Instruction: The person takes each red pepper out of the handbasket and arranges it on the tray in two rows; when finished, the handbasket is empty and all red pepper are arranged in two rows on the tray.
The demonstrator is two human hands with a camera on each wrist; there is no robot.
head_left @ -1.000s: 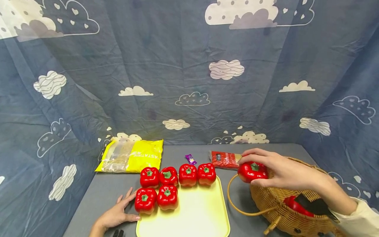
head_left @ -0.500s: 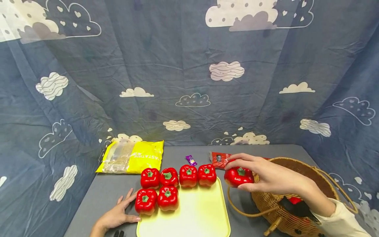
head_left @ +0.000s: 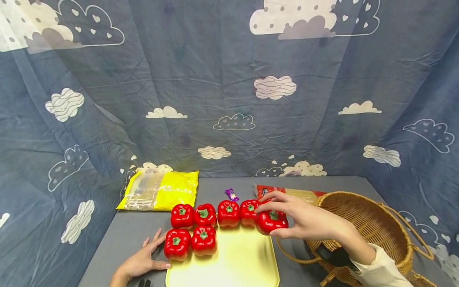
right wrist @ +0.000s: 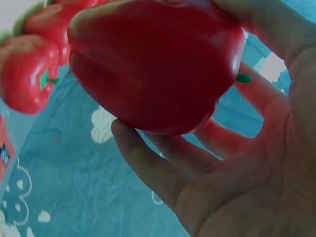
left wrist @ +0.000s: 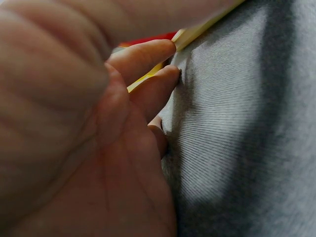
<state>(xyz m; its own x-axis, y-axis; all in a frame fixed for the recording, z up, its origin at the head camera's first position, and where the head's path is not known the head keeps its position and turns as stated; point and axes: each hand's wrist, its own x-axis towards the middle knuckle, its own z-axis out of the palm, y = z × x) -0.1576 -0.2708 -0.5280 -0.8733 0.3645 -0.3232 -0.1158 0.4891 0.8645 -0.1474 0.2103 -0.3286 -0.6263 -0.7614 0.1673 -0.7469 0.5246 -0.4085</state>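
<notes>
Between its thumb and fingers my right hand (head_left: 303,218) grips a red bell pepper (head_left: 271,222) with a green stem, held above the tray's right edge. The right wrist view shows that bell pepper (right wrist: 158,66) large, fingers around its sides. Several more red bell peppers (head_left: 203,240) stand in two rows on the pale yellow tray (head_left: 247,263), at its back and left. My left hand (head_left: 140,257) rests on the table at the tray's left edge, fingers extended; its thumb and fingertips are by the rim. In the left wrist view the left hand's fingers (left wrist: 148,59) lie along the tray's edge.
A wicker basket (head_left: 369,215) with a looped handle stands at the right. Behind the tray lie a yellow bag (head_left: 175,189), a small purple-wrapped candy (head_left: 231,194) and a long red packet (head_left: 305,195). A patterned cloth (head_left: 229,87) hangs at the back.
My right hand has carried the bell pepper leftward from over the basket to the tray's right edge, beside the back row. The left hand stays in place.
</notes>
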